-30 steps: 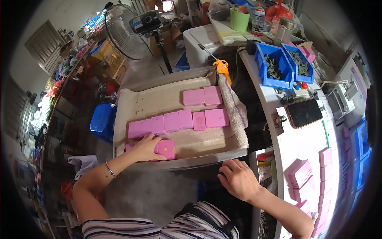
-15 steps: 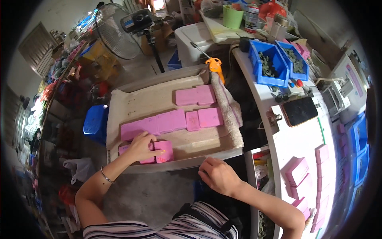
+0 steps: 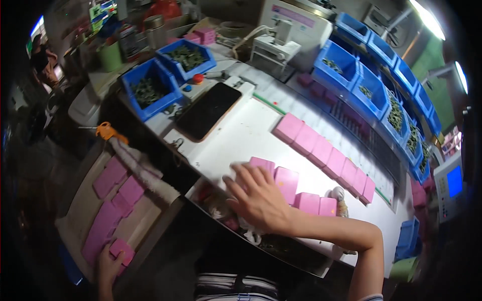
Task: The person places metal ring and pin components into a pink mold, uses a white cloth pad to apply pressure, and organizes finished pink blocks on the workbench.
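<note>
My left hand is at the near end of the shallow tray, its thumb and fingers closed on the edge of a pink block. Further pink blocks lie in rows in that tray. Over the front edge of the white worktable, my right hand is held palm down with fingers apart, and nothing shows in it. Just beyond its fingers and wrist stand several loose pink blocks; my hand partly hides the closest one.
A row of pink blocks runs along the table's far side. Blue bins with small greenish parts stand near a dark phone. More blue bins line the right. An open drawer sits below the table edge.
My view has swung right, from the tray to the worktable. My right hand has moved over the table edge and its fingers have spread. My left hand stays at the tray's blocks.
</note>
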Demonstrator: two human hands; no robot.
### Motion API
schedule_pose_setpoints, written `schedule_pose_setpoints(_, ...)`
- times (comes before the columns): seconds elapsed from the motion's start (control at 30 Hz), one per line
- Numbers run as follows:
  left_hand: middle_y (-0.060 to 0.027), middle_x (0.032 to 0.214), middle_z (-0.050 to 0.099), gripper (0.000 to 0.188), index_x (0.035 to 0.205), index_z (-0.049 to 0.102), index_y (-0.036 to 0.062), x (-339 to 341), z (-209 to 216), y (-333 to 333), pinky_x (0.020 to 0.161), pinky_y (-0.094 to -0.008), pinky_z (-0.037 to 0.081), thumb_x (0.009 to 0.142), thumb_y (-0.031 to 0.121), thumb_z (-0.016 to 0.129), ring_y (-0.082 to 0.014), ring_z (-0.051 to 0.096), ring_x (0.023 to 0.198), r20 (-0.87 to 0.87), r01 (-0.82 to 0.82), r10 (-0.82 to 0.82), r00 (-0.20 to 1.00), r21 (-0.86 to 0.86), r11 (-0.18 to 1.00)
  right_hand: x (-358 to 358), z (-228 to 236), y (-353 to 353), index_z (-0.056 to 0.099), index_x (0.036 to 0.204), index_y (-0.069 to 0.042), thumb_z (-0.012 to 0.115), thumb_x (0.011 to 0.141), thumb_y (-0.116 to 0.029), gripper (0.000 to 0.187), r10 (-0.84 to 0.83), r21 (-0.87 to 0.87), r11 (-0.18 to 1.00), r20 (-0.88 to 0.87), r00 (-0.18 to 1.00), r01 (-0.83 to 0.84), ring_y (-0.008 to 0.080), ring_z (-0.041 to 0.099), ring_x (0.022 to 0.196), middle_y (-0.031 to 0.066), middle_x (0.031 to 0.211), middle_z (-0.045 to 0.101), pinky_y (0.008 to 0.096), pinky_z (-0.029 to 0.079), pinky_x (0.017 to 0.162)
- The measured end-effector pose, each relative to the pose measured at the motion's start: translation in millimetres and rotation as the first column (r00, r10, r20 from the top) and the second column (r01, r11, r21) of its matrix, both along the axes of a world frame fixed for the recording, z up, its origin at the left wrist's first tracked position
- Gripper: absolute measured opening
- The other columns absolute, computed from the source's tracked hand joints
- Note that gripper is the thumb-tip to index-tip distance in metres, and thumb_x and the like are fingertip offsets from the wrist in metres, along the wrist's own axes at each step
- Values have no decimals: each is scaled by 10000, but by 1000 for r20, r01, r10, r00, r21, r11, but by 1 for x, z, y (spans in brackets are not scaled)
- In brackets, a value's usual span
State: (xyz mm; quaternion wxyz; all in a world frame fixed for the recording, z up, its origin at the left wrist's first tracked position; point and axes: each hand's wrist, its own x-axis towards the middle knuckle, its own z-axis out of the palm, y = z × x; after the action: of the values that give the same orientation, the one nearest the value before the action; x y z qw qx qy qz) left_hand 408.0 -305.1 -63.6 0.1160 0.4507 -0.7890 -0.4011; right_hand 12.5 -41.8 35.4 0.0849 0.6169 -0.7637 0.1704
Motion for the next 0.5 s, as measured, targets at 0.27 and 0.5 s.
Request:
schedule_pose_setpoints(0.27,-201,809,629,363,971,582,-48,10,-12,-22,661,-382,475,727,205,670,-284,617,730,408,257,-138,903,-254,932,-34,-15,33,459,1173,-108,616,760,-379,518,-206,104,974,28,978,202,340,432,1087,216,1265,380,458,384,833)
schedule_pose_setpoints(0.5,-60,717,612,199,830,604,-23,-45,39,-18,594,-295,446,783,168,635,-96,517,661,153,83,-63,986,-129,988,-40,-16,54,544,931,-67,602,716,-338,352,-244,-52,968,22,970,245,293,496,872,194,1067,470,385,399,667)
